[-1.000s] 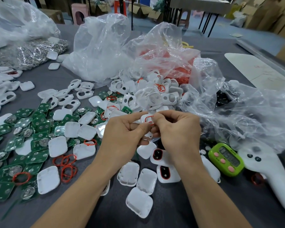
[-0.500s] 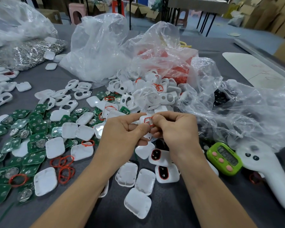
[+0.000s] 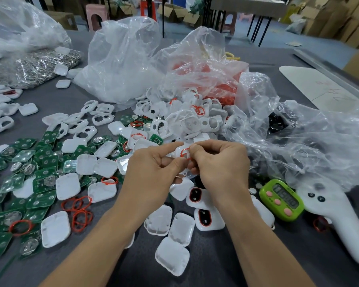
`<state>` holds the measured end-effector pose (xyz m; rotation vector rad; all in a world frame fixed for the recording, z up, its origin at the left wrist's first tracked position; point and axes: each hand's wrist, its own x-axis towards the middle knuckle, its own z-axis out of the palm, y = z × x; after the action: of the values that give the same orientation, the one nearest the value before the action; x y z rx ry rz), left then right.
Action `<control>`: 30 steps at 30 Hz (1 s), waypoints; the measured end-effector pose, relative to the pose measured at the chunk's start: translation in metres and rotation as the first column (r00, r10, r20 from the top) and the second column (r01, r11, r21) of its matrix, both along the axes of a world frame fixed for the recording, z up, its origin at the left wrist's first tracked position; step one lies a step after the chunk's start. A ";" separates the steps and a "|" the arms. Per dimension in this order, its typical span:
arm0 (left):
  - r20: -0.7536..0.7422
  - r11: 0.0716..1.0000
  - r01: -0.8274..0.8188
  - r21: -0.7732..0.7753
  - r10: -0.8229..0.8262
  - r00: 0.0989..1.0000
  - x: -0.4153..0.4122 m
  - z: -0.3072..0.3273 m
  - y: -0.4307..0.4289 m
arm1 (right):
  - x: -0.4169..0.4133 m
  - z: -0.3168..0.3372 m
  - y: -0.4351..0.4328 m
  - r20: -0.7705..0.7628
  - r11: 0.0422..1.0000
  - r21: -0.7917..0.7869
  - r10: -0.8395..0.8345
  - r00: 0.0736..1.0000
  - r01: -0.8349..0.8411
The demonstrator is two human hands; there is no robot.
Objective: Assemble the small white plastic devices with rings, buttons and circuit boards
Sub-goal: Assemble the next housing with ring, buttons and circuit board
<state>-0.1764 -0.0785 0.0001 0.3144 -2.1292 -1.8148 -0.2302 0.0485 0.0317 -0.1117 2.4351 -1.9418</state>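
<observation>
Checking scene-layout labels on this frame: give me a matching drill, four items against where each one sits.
Items
1. green timer
2. loose red rings
3. bag of silver metal parts
4. white shell with a red ring

Places
A. far left, at the back of the table
B. pinched between the left hand and the right hand
C. right of the right forearm, next to the white handheld device
D. left of the left forearm, beside the green circuit boards

Pairs: 1-C, 2-D, 3-A, 4-B
</observation>
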 end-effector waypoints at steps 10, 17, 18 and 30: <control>-0.031 0.997 -0.072 0.006 0.072 0.997 0.004 0.002 -0.002 | 0.010 -0.003 -0.007 -0.134 0.995 0.089 -0.031 0.990 0.043; 0.026 0.991 -0.063 0.117 0.060 0.998 0.005 0.011 -0.012 | 0.003 0.008 0.004 -0.087 0.954 0.142 0.276 0.957 -0.262; 0.055 0.984 -0.034 0.176 0.025 0.998 0.004 0.013 -0.015 | 0.002 0.009 0.006 -0.096 0.948 0.146 0.299 0.949 -0.284; 0.060 0.978 0.076 0.192 -0.089 0.994 0.003 0.016 -0.019 | -0.014 0.004 0.014 -0.104 0.974 0.033 0.224 0.969 -0.222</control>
<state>-0.1736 -0.0975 0.0161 0.3420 -2.0455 -2.0888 -0.2439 0.0622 0.0359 -0.4804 2.3834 -1.8579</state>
